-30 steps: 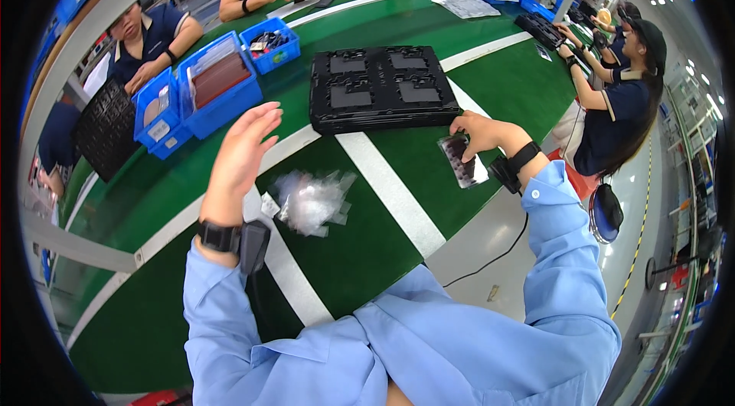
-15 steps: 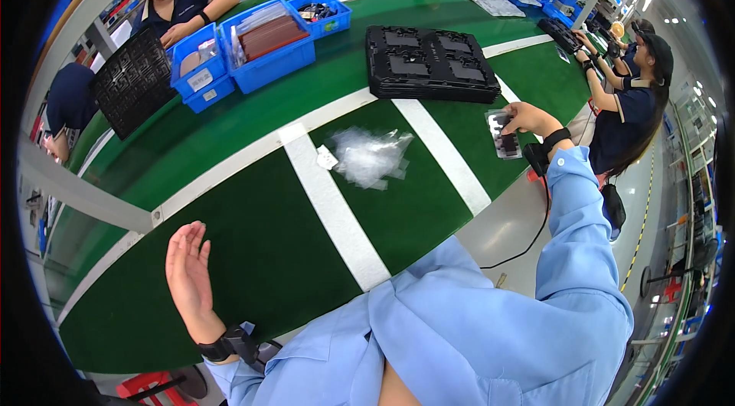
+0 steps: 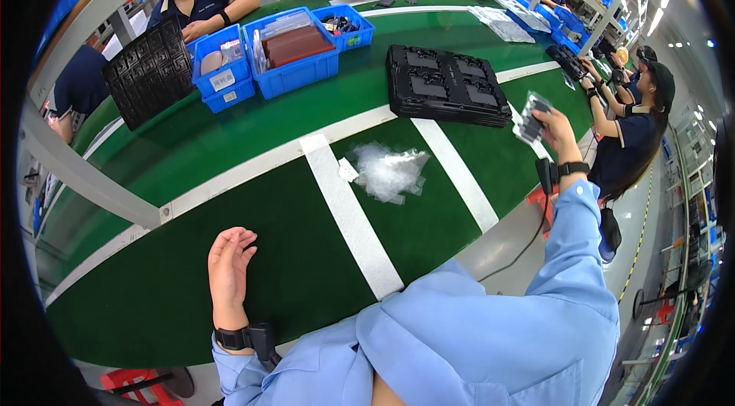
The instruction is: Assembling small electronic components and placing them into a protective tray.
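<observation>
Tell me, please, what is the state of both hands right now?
Left hand: loosely open, nothing visible in it.
Right hand: closed on a small flat piece.

A flat, patterned silver-and-dark sheet [image 3: 528, 120] is held in the right hand [image 3: 561, 133]. It is gripped at its right side.

Shows dark characters on a white label [image 3: 223, 80] of a blue bin [image 3: 242, 73] beyond the left hand [image 3: 230, 264]; farther off, carries small, illegible lettering on a dark shirt [image 3: 210, 2].
</observation>
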`<action>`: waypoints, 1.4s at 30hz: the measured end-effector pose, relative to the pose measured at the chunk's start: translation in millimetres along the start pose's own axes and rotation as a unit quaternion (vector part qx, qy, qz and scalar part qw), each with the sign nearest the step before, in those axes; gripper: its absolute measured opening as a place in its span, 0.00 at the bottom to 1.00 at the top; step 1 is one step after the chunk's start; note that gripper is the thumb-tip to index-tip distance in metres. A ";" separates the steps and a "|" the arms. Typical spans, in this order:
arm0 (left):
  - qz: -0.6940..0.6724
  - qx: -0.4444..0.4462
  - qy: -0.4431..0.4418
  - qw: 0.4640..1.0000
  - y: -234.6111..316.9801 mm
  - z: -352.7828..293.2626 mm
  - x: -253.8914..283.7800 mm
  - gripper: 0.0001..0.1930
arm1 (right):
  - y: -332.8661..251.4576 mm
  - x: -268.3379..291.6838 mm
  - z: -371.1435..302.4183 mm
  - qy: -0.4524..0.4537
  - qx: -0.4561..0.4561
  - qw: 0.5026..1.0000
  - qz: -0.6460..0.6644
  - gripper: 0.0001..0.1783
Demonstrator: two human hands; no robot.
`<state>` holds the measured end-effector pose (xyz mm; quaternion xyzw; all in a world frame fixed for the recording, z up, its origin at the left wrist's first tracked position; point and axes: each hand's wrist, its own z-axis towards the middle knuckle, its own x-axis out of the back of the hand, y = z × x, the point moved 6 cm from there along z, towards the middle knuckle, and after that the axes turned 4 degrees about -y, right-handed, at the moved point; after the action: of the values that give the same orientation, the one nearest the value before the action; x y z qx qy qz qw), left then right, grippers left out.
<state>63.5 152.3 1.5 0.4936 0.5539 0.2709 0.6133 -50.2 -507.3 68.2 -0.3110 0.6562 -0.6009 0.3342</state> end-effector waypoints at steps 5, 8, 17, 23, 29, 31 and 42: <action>-0.017 -0.020 0.046 0.999 3.8 6.9 17.7 0.08 | -25.5 -70.1 55.1 -0.014 -0.033 0.991 -0.131 0.13; -0.019 -0.021 0.037 0.999 7.1 6.3 17.9 0.08 | -1.7 -80.8 93.6 -0.129 -0.065 0.980 -0.135 0.14; 0.012 -0.017 0.063 0.998 7.1 9.6 15.9 0.10 | -7.2 -162.9 119.9 -0.109 0.093 0.836 -0.530 0.28; 0.020 -0.036 0.068 0.997 4.7 9.6 15.5 0.10 | -8.8 -123.5 111.4 0.056 0.233 0.845 -0.479 0.42; 0.026 -0.026 0.069 0.997 4.9 8.7 13.7 0.10 | 28.9 -121.2 19.1 -0.025 0.290 0.662 -0.690 0.58; 0.032 -0.024 0.063 0.997 6.1 8.5 13.5 0.10 | 40.8 -126.8 13.1 -0.006 0.238 0.632 -0.737 0.61; 0.049 -0.046 0.067 0.996 5.5 7.5 21.1 0.10 | 37.2 -94.0 62.6 0.097 0.114 0.609 -0.779 0.58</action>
<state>76.9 170.5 -2.9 0.4728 0.5555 0.3581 0.5828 55.3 -464.4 33.8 -0.6044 0.1212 -0.7310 -0.2928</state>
